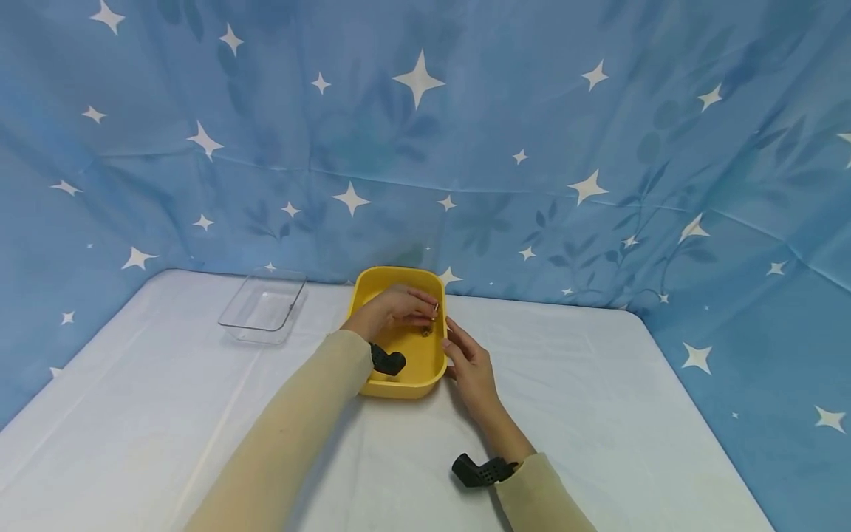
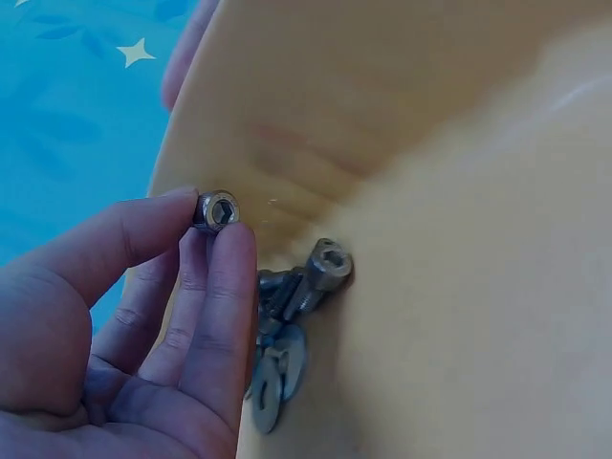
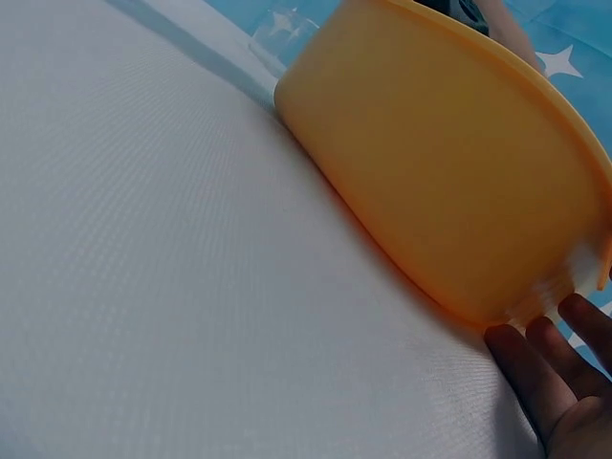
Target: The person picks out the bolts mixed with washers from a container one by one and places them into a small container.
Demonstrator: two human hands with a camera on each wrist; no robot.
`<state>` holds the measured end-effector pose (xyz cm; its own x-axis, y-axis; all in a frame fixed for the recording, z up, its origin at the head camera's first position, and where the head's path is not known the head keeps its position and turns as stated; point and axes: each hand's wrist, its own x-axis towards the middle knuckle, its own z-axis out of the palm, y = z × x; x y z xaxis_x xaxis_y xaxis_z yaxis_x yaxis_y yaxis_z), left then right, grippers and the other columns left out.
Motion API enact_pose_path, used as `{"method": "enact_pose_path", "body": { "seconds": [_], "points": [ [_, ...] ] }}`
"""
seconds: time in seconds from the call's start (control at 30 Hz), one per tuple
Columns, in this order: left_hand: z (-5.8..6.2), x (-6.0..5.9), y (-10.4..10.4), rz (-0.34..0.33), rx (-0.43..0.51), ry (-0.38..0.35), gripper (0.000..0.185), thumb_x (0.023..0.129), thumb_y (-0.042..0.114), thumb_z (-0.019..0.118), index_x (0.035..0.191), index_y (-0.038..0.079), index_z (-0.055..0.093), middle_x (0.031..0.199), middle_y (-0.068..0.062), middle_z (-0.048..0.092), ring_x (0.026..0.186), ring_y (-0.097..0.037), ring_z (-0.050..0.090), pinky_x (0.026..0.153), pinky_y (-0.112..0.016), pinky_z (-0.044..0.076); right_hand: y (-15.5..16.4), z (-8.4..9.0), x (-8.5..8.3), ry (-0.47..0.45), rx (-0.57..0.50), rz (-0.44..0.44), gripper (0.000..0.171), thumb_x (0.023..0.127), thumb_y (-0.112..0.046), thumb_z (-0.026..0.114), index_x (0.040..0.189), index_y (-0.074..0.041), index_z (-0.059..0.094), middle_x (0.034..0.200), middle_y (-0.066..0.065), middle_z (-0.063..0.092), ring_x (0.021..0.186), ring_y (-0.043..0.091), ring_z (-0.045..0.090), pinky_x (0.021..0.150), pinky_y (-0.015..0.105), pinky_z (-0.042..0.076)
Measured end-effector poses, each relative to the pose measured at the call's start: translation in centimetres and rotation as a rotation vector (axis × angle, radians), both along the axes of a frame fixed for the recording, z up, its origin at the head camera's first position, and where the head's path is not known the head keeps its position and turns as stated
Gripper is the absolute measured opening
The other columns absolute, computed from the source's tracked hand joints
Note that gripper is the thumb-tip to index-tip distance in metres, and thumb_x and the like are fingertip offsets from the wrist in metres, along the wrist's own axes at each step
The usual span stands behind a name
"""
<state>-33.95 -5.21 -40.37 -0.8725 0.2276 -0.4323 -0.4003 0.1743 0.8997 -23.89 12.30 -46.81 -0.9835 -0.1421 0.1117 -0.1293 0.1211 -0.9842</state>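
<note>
Steel was pinched between the thumb and forefinger of the left hand: a socket-head bolt, held just above the floor of the yellow tub. More bolts and washers were heaped in the tub just beside that hand. The right hand was laid with straight fingers against the tub's outer wall, on the white tablecloth.

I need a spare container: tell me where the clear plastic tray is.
In the head view the clear plastic tray sits at the far left of the white table, near the blue star curtain, left of the yellow tub, untouched by either hand.
</note>
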Motion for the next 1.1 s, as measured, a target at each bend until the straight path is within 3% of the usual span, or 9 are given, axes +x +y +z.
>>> {"method": "enact_pose_path", "body": {
  "seconds": [0.13, 0.23, 0.47, 0.63, 0.87, 1.1],
  "points": [
    [0.6, 0.2, -0.4, -0.026, -0.064, 0.02, 0.028, 0.094, 0.006, 0.07, 0.122, 0.002, 0.071, 0.115, -0.013, 0.073, 0.095, -0.021, 0.075, 0.094, -0.033, 0.061, 0.0, -0.1, -0.1, -0.002, 0.0, 0.001, 0.048, 0.105, -0.03, 0.055, 0.152, -0.025, 0.047, 0.15, 0.014, 0.055, 0.13, 0.034, 0.06, 0.084, 0.027, 0.063],
    [1.4, 0.5, -1.0, -0.036, -0.098, 0.038, 0.031, 0.095, 0.007, 0.069, 0.126, 0.003, 0.07, 0.123, -0.015, 0.072, 0.105, -0.026, 0.074, 0.098, -0.035, 0.059, 0.0, 0.0, -0.1, -0.005, -0.004, 0.005, 0.048, 0.105, -0.03, 0.055, 0.152, -0.026, 0.047, 0.15, 0.014, 0.055, 0.129, 0.034, 0.06, 0.083, 0.027, 0.063],
    [2.9, 1.3, -2.7, -0.026, -0.06, 0.036, 0.039, 0.097, 0.003, 0.064, 0.136, -0.001, 0.061, 0.137, -0.022, 0.062, 0.125, -0.035, 0.064, 0.11, -0.041, 0.052, -0.1, 0.1, -0.2, -0.015, -0.002, -0.01, 0.047, 0.105, -0.028, 0.054, 0.152, -0.026, 0.048, 0.149, 0.014, 0.055, 0.128, 0.034, 0.061, 0.084, 0.029, 0.064],
    [3.6, 1.6, -4.1, 0.019, -0.057, 0.044, 0.038, 0.095, 0.001, 0.067, 0.132, -0.002, 0.064, 0.13, -0.019, 0.065, 0.121, -0.034, 0.066, 0.111, -0.044, 0.052, -0.1, -0.1, -0.2, -0.023, -0.004, -0.015, 0.047, 0.105, -0.027, 0.054, 0.152, -0.027, 0.048, 0.149, 0.013, 0.055, 0.128, 0.033, 0.061, 0.082, 0.027, 0.064],
    [5.3, 2.1, -7.0, -0.031, -0.072, 0.057, 0.046, 0.097, 0.002, 0.064, 0.142, -0.002, 0.055, 0.131, -0.013, 0.06, 0.117, -0.025, 0.065, 0.116, -0.044, 0.046, 0.1, -0.1, -0.1, -0.023, -0.027, 0.003, 0.047, 0.106, -0.026, 0.053, 0.153, -0.025, 0.046, 0.152, 0.014, 0.052, 0.131, 0.034, 0.059, 0.088, 0.031, 0.063],
    [6.2, 2.5, -10.4, 0.003, -0.124, 0.067, 0.046, 0.098, 0.007, 0.064, 0.143, 0.0, 0.054, 0.132, -0.013, 0.059, 0.128, -0.031, 0.06, 0.116, -0.042, 0.047, 0.0, -0.1, -0.1, -0.024, -0.036, 0.013, 0.047, 0.106, -0.026, 0.053, 0.153, -0.027, 0.046, 0.152, 0.012, 0.052, 0.131, 0.033, 0.058, 0.088, 0.03, 0.063]
  ]
}}
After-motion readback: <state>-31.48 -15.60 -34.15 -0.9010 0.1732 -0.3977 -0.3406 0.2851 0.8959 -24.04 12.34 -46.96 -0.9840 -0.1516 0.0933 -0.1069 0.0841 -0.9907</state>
